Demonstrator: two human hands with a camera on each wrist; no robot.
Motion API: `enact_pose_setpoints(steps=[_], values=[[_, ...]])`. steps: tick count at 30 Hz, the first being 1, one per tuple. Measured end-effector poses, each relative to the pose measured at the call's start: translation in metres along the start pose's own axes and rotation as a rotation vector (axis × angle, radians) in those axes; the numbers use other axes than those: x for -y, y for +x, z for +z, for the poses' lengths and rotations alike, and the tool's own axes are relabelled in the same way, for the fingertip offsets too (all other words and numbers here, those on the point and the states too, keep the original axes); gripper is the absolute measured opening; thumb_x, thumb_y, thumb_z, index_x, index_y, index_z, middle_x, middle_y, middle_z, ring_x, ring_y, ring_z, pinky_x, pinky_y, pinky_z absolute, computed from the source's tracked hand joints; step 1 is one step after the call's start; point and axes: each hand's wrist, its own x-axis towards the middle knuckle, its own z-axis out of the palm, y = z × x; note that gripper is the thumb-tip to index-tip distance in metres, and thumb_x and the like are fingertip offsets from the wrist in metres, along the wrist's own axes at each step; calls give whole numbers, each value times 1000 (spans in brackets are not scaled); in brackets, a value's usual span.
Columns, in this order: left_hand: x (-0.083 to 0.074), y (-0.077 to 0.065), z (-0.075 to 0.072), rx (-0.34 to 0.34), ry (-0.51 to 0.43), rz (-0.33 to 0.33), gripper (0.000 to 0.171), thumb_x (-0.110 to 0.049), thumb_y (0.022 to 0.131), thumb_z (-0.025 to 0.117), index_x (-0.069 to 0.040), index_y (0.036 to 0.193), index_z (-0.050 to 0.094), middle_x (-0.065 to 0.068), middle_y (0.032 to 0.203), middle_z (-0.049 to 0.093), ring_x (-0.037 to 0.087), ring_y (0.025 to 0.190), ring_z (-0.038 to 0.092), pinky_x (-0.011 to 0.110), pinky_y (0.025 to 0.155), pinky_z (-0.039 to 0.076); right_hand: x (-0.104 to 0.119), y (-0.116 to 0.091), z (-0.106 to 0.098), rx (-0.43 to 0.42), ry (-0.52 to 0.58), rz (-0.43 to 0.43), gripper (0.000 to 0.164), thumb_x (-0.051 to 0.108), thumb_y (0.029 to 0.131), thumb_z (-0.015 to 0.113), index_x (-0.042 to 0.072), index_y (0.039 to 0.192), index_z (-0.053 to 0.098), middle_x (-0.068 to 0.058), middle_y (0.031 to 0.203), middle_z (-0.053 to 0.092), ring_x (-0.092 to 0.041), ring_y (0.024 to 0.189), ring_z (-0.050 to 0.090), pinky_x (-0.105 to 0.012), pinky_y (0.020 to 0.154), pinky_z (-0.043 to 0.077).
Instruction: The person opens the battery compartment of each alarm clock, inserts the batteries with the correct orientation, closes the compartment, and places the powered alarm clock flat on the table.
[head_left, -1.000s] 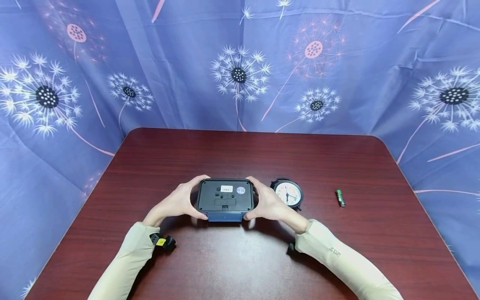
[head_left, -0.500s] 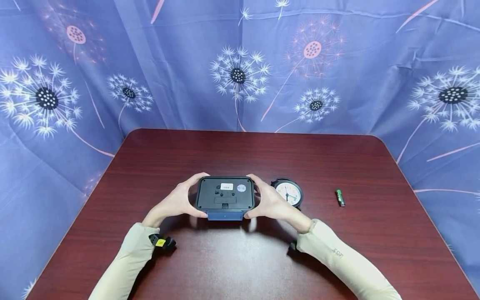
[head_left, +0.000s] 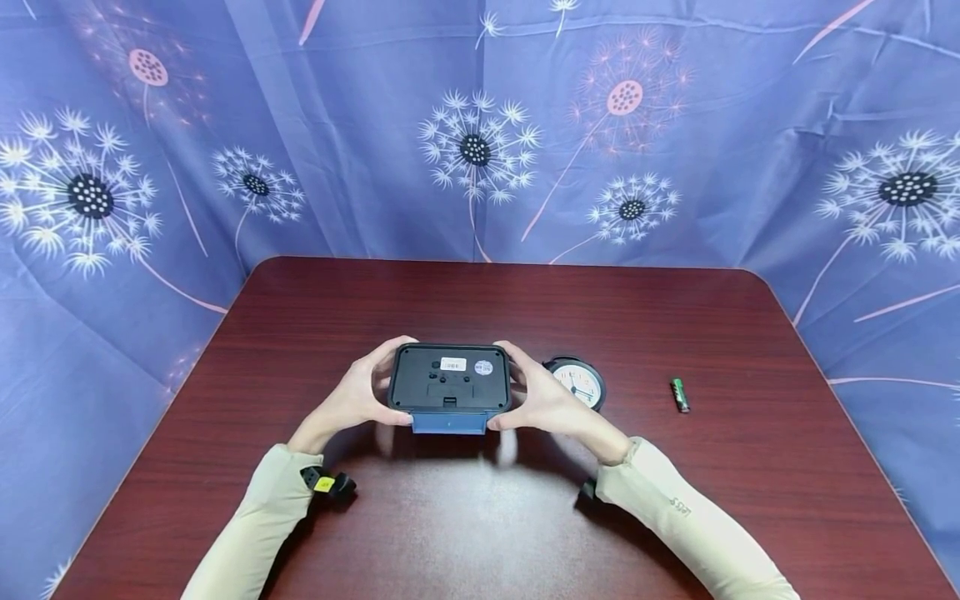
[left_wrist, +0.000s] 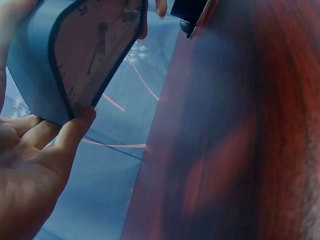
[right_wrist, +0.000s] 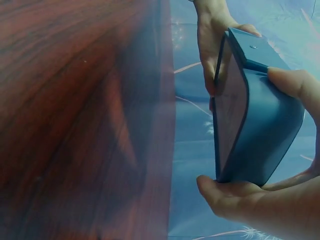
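Note:
Both hands hold a dark blue rectangular alarm clock [head_left: 450, 390], its black back with a white barcode label and a round sticker turned up toward the head camera. My left hand [head_left: 358, 393] grips its left end, thumb at the near edge beside a blue bar and fingers round the far corner. At the opposite end my right hand [head_left: 542, 402] grips it the same way. In the left wrist view the numbered face of the clock [left_wrist: 95, 50] shows, facing down toward the table. The right wrist view shows the clock's side [right_wrist: 265, 125] between thumb and fingers, raised over the table.
A round black alarm clock [head_left: 577, 384] with a white face lies just beyond the right wrist. Farther right is a green battery [head_left: 679, 395] on the reddish-brown table [head_left: 480, 308]. A blue dandelion-print curtain [head_left: 375, 167] hangs behind the table's far edge.
Both hands have raised the rectangular clock slightly, and it has shifted a little toward the table's far edge, showing more of the blue bar. The round clock and battery stay put.

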Motion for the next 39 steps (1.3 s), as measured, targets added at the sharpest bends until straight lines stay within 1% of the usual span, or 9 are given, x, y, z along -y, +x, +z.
enact_pose_setpoints(steps=[6, 9, 16, 20, 26, 30, 32, 35, 39], values=[[-1, -1, 0, -20, -81, 27, 99, 8, 60, 84, 0, 145, 34, 8, 134, 53, 7, 112, 58, 29, 83, 56, 3, 0, -1, -1, 19, -9, 100, -9, 66, 80, 17, 147, 28, -13, 139, 46, -31, 125, 50, -42, 99, 49], [0, -2, -1, -29, -108, 46, 96, 9, 62, 82, 1, 145, 34, -1, 132, 55, 8, 110, 58, 28, 82, 56, 4, -1, -1, -13, 26, -1, 102, -7, 68, 80, 17, 150, 25, -13, 144, 42, -32, 132, 45, -46, 103, 44], [2, -3, -2, -71, -173, 63, 92, 6, 64, 80, 4, 145, 35, -6, 126, 60, 9, 106, 58, 23, 82, 54, 4, -3, 1, -54, 35, 2, 104, 5, 73, 82, 26, 154, 20, -7, 155, 31, -29, 143, 33, -49, 113, 32], [1, -4, -2, -83, -220, 89, 92, 1, 67, 82, 9, 144, 33, -7, 126, 61, 8, 105, 58, 22, 84, 53, 0, -2, 5, -59, 149, -4, 107, 3, 73, 82, 26, 155, 16, -6, 157, 29, -26, 144, 32, -48, 114, 29], [-2, -1, 0, -85, -294, 141, 90, -15, 72, 84, 7, 144, 34, -4, 130, 60, 8, 107, 58, 21, 88, 52, -7, 1, 13, -39, 323, -4, 112, 9, 71, 84, 21, 156, 12, -7, 158, 28, -27, 146, 27, -47, 117, 22], [-2, 0, 2, -97, -332, 154, 89, -24, 74, 84, 3, 145, 36, -5, 129, 61, 8, 105, 59, 21, 89, 52, -9, 4, 17, -47, 394, -41, 119, 17, 67, 88, 16, 156, 9, -2, 162, 18, -15, 148, 17, -36, 119, 17], [-1, 0, 3, -107, -353, 149, 89, -26, 74, 83, 2, 145, 37, -5, 128, 62, 7, 106, 58, 21, 89, 51, -10, 5, 20, -41, 433, -57, 120, 19, 66, 89, 15, 156, 9, -2, 161, 20, -11, 144, 26, -30, 116, 25], [1, -1, 5, -129, -387, 146, 88, -26, 74, 83, 0, 145, 38, -7, 129, 62, 6, 109, 57, 20, 92, 50, -11, 5, 24, -24, 482, -83, 112, 19, 67, 89, 11, 154, 18, -2, 150, 39, -9, 129, 48, -24, 107, 38], [1, -1, 11, -144, -422, 158, 87, -30, 76, 82, -2, 146, 38, -8, 131, 61, 4, 113, 55, 20, 95, 48, -16, 8, 31, 3, 491, -151, 96, 25, 69, 87, 8, 146, 33, 2, 132, 57, -10, 117, 57, -24, 105, 40]])
